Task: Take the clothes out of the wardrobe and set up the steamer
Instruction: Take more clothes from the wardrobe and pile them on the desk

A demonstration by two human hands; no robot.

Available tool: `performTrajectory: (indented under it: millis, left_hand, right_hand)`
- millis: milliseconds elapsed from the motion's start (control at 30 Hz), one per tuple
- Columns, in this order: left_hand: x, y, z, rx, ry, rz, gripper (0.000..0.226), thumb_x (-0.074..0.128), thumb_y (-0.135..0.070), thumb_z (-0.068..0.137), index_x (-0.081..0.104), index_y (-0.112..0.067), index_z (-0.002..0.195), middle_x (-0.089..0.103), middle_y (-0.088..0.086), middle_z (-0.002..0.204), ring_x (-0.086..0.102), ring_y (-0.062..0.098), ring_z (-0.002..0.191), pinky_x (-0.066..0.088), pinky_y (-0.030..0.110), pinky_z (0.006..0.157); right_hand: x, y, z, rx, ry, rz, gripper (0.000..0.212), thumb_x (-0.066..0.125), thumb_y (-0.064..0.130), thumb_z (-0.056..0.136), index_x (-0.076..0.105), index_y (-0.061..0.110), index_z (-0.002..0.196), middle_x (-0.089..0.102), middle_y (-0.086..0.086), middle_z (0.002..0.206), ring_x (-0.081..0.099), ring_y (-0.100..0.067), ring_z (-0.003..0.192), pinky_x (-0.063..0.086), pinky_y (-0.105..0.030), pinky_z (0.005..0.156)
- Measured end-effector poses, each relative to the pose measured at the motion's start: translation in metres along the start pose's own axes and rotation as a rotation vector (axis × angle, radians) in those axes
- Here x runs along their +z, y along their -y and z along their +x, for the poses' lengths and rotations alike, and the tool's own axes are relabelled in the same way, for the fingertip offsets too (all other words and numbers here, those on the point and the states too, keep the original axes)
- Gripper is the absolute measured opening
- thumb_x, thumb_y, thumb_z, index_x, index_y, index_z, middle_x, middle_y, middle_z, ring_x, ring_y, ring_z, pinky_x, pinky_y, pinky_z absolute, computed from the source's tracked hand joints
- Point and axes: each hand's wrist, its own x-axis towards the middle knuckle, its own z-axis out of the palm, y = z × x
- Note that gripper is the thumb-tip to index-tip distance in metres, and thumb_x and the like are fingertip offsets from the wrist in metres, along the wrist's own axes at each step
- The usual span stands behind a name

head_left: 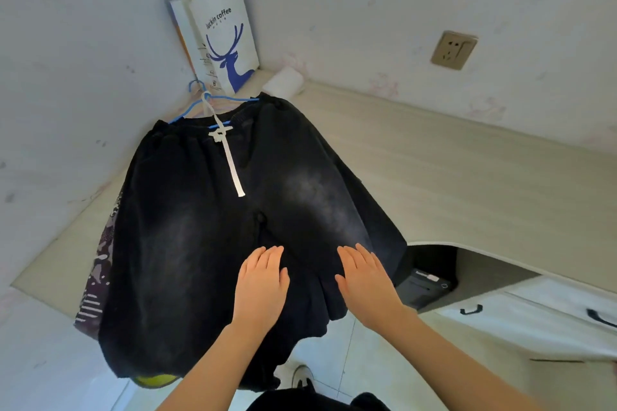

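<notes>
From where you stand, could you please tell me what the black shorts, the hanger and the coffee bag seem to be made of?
Black shorts: likely heavy washed cotton, matte with faded grey patches. Hanger: probably plastic-coated wire, thin, glossy blue. Coffee bag: paper, stiff creased white sides, string handles.

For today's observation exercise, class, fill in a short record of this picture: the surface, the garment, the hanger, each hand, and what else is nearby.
Surface: pale desk
Garment: black shorts spread on the desk, legs hanging over the near edge
Hanger: blue hanger at the waistband
Drawstring: white drawstring lying down the front
Left hand: fingers straight, palm flat on the shorts
Right hand: fingers straight, palm flat on the shorts
Underneath: patterned garment showing at the left
Corner: paper bag with a blue deer
Wall: socket
</notes>
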Motion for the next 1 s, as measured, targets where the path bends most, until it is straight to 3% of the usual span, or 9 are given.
performTrajectory:
  millis: [367, 600, 800, 900, 1000]
  left_hand:
    - [0.017, -0.139, -0.037, 0.389, 0.082, -0.079, 0.04, 0.072, -0.019, 0.082, 0.063, -0.009, 0.119, 0.069, 0.004, 0.11, 0.062, 0.025, 0.11, 0.053, 0.037, 0.089]
    - [0.025, -0.252, -0.106, 0.497, 0.156, -0.211, 0.037, 0.071, -0.014, 0.082, 0.064, -0.01, 0.118, 0.067, 0.007, 0.113, 0.059, 0.024, 0.113, 0.051, 0.037, 0.089]
    - [0.044, -0.337, -0.175, 0.644, 0.262, -0.276, 0.034, 0.065, -0.016, 0.088, 0.062, -0.011, 0.122, 0.063, 0.006, 0.119, 0.055, 0.022, 0.119, 0.048, 0.033, 0.093]
    - [0.053, -0.379, -0.206, 0.725, 0.288, -0.307, 0.032, 0.067, -0.012, 0.085, 0.063, -0.009, 0.117, 0.064, 0.006, 0.113, 0.057, 0.022, 0.114, 0.05, 0.032, 0.087]
    - [0.061, -0.416, -0.233, 0.812, 0.325, -0.334, 0.034, 0.063, -0.011, 0.088, 0.061, -0.008, 0.121, 0.063, 0.005, 0.114, 0.054, 0.021, 0.117, 0.05, 0.034, 0.09]
  right_hand:
    - [0.002, -0.081, -0.134, 0.29, -0.133, 0.171, 0.053, 0.034, 0.034, 0.102, 0.018, 0.018, 0.15, 0.026, -0.001, 0.156, 0.015, -0.021, 0.146, 0.008, -0.038, 0.119]
    - [0.018, -0.143, -0.255, 0.453, -0.225, 0.233, 0.055, 0.032, 0.033, 0.102, 0.018, 0.011, 0.151, 0.026, -0.006, 0.156, 0.015, -0.023, 0.146, 0.013, -0.038, 0.12]
    - [0.045, -0.188, -0.357, 0.602, -0.352, 0.226, 0.053, 0.044, 0.031, 0.099, 0.035, 0.005, 0.144, 0.047, -0.012, 0.143, 0.037, -0.03, 0.138, 0.026, -0.043, 0.116]
    - [0.053, -0.209, -0.405, 0.688, -0.382, 0.239, 0.053, 0.042, 0.031, 0.1, 0.032, 0.007, 0.146, 0.044, -0.012, 0.145, 0.032, -0.029, 0.14, 0.023, -0.041, 0.117]
    - [0.061, -0.224, -0.451, 0.771, -0.411, 0.247, 0.053, 0.038, 0.032, 0.101, 0.029, 0.008, 0.148, 0.041, -0.01, 0.148, 0.027, -0.027, 0.142, 0.02, -0.04, 0.119]
